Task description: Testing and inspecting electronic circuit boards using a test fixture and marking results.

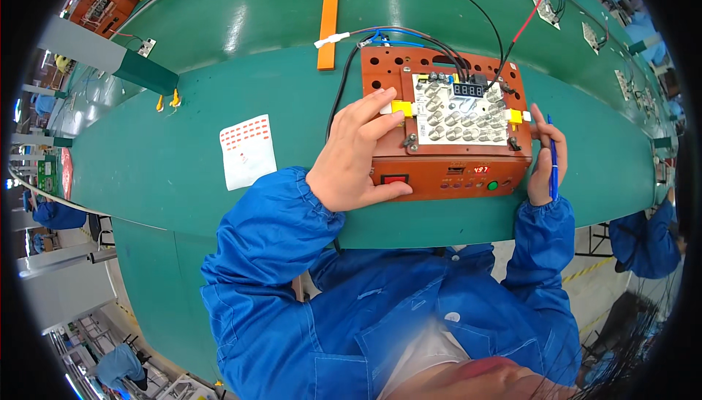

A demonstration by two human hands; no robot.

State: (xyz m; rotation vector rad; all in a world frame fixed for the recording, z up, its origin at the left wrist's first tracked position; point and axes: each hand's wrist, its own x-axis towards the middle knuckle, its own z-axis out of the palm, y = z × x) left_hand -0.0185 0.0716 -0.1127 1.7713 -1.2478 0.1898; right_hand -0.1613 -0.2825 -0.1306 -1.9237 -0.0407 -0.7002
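Observation:
An orange-brown test box point(446, 175) stands on the green table point(183, 151) in front of me. A white circuit board point(459, 113) with several round domes lies in its top, held by yellow clips at both sides. My left hand point(357, 153) rests on the box's left side, fingers touching the left yellow clip point(401, 107), thumb along the front face. My right hand point(544, 162) is against the box's right edge and holds a blue pen point(553, 157) upright. A small red digit display and a green button point(492, 186) show on the front.
Black, blue and red wires point(431, 34) run from the box's back across the table. A white sheet with red marks point(247, 151) lies to the left. An orange strip point(329, 12) lies beyond. More boards point(545, 9) sit far right. Other people in blue sit around the edges.

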